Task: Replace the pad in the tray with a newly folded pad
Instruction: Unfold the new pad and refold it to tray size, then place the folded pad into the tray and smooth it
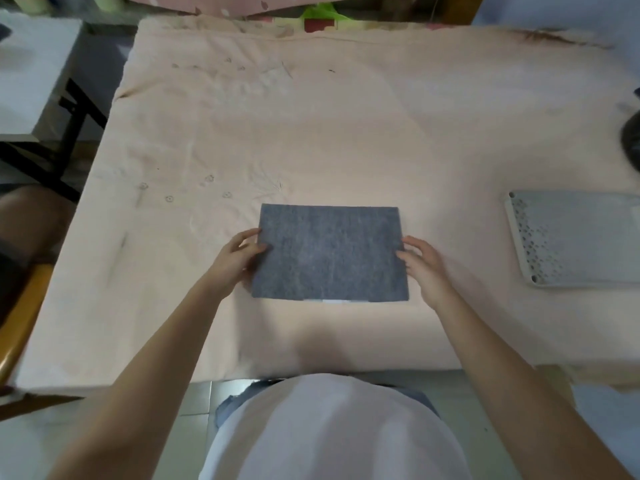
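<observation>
Nearest me, my left hand (pixel 239 258) pinches the left edge of the flat grey rectangular felt pad (pixel 329 252), thumb on top and fingers curled underneath. My right hand (pixel 424 263) sits at the pad's right edge with fingers relaxed and only the fingertips touching; it grips nothing. The pad lies folded on the pale pink cloth-covered table (pixel 311 133), with a thin white strip peeking out along its near edge. Well apart to the right sits the white perforated plastic tray (pixel 568 237), partly cut off by the frame. My worry is that lifting with only one side gripped would let the layers sag and slide, undoing the fold before it reaches the tray.
</observation>
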Tool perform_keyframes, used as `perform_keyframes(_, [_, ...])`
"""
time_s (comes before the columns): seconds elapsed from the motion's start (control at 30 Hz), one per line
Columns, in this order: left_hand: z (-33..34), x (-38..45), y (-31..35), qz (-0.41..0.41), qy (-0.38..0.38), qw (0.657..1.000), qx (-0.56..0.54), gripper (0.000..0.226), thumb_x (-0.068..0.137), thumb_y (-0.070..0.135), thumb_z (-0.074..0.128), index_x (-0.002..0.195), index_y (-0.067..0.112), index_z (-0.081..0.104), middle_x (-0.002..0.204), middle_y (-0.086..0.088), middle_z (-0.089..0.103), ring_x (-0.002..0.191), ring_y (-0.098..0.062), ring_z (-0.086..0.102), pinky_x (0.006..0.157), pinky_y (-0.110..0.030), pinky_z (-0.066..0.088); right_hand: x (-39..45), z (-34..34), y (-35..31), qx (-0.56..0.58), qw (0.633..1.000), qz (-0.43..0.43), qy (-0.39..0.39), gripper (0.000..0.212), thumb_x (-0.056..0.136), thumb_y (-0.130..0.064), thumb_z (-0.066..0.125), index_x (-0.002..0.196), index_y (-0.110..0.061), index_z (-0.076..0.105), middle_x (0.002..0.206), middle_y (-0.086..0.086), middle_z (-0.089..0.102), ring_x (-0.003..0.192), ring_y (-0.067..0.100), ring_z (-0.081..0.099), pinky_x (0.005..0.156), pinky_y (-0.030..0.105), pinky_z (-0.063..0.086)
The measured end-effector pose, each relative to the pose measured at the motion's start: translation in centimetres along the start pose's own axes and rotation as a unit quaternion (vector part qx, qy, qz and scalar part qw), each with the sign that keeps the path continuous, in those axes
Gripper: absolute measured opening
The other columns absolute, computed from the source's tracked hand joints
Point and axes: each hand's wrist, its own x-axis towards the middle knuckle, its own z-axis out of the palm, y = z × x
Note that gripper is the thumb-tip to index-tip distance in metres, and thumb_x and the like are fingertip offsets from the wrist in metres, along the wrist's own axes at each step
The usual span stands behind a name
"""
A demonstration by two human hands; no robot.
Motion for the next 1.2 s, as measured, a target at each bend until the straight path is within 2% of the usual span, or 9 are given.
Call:
perform_keyframes(0.07, [0.1, 0.1, -0.4, 0.013, 0.03, 0.999, 0.003, 0.046, 0.085, 0.018, 0.068, 0.125, 0.019, 0.046, 0.103, -0.004, 0.062, 0.088, -0.016, 0.063, 0.062, -0.024, 0.051, -0.3, 0.6, 0.6, -0.036, 0.997, -0.019, 0.061, 0.034, 0.089, -0.004, 0.059, 0.121, -0.007, 0.049, 0.104, 0.004, 0.056, 0.088, 0.012, 0.058, 0.068, 0.016, 0.046])
perform_keyframes(0.13, [0.3, 0.4, -0.7, 0.008, 0.053, 0.998, 0.033, 0.049, 0.082, 0.019, 0.073, 0.12, 0.01, 0.044, 0.101, -0.004, 0.061, 0.087, -0.015, 0.062, 0.062, -0.023, 0.05, -0.2, 1.0, 0.8, -0.065, 0.993, -0.021, 0.101, 0.026, 0.087, -0.008, 0.063, 0.11, -0.003, 0.054, 0.098, 0.005, 0.057, 0.086, 0.015, 0.056, 0.064, 0.018, 0.044])
perform_keyframes(0.2, [0.4, 0.7, -1.0, 0.005, 0.055, 0.996, 0.066, 0.043, 0.08, 0.024, 0.075, 0.11, 0.007, 0.05, 0.096, -0.002, 0.063, 0.083, -0.014, 0.063, 0.058, -0.02, 0.05, 0.1, 1.0, 0.6, -0.1, 0.993, -0.012, 0.06, 0.015, 0.087, -0.018, 0.066, 0.094, -0.006, 0.062, 0.09, 0.004, 0.064, 0.081, 0.016, 0.06, 0.061, 0.021, 0.046])
perform_keyframes(0.33, [0.7, 1.2, -1.8, -0.005, 0.009, 0.996, 0.086, 0.034, 0.084, 0.03, 0.07, 0.106, 0.008, 0.059, 0.1, -0.004, 0.067, 0.088, -0.019, 0.066, 0.069, -0.029, 0.054, 0.3, 1.0, 0.1, -0.072, 0.991, 0.06, -0.098, 0.032, 0.087, -0.033, 0.066, 0.111, -0.013, 0.063, 0.105, 0.001, 0.069, 0.09, 0.016, 0.067, 0.07, 0.028, 0.054])
perform_keyframes(0.43, [1.3, 1.6, -1.9, 0.016, 0.033, 0.995, 0.089, 0.019, 0.089, 0.02, 0.064, 0.105, 0.012, 0.058, 0.101, -0.004, 0.066, 0.084, -0.016, 0.064, 0.066, -0.025, 0.052, 0.7, 1.3, 0.4, -0.04, 0.994, 0.059, -0.086, 0.031, 0.091, -0.021, 0.062, 0.12, -0.011, 0.059, 0.113, 0.006, 0.066, 0.094, 0.018, 0.066, 0.074, 0.032, 0.054])
perform_keyframes(0.63, [1.0, 1.6, -1.7, 0.056, 0.061, 0.995, 0.057, 0.005, 0.088, 0.013, 0.064, 0.089, 0.017, 0.063, 0.094, -0.003, 0.069, 0.085, -0.025, 0.065, 0.07, -0.032, 0.053, -0.2, 1.7, 0.9, 0.002, 0.998, 0.013, -0.053, 0.03, 0.091, -0.018, 0.062, 0.119, -0.007, 0.059, 0.115, 0.011, 0.066, 0.101, 0.026, 0.065, 0.089, 0.045, 0.053])
perform_keyframes(0.8, [1.2, 1.5, -0.8, 0.094, -0.001, 0.995, -0.026, 0.013, 0.089, 0.008, 0.062, 0.1, 0.016, 0.065, 0.096, -0.001, 0.071, 0.083, -0.015, 0.07, 0.062, -0.022, 0.056, -1.7, 0.8, 0.6, 0.071, 0.997, -0.024, -0.022, 0.021, 0.088, -0.017, 0.066, 0.109, -0.017, 0.065, 0.109, 0.003, 0.07, 0.1, 0.021, 0.068, 0.084, 0.039, 0.055])
perform_keyframes(0.97, [3.4, 2.0, 0.2, 0.113, -0.066, 0.99, -0.053, 0.017, 0.089, 0.007, 0.061, 0.101, 0.017, 0.066, 0.097, -0.001, 0.074, 0.088, -0.016, 0.071, 0.067, -0.025, 0.057, -3.5, -1.2, 0.6, 0.104, 0.993, -0.045, 0.042, 0.017, 0.085, -0.018, 0.069, 0.101, -0.025, 0.067, 0.1, -0.007, 0.073, 0.094, 0.016, 0.069, 0.075, 0.03, 0.057])
perform_keyframes(1.2, [8.2, 2.0, 1.5, 0.126, -0.146, 0.981, -0.037, 0.021, 0.089, 0.005, 0.061, 0.104, 0.018, 0.067, 0.1, -0.001, 0.074, 0.09, -0.017, 0.07, 0.069, -0.026, 0.057, -6.6, -5.2, 2.0, 0.133, 0.982, -0.06, 0.123, 0.017, 0.085, -0.02, 0.069, 0.099, -0.029, 0.068, 0.101, -0.013, 0.072, 0.096, 0.009, 0.068, 0.079, 0.028, 0.055])
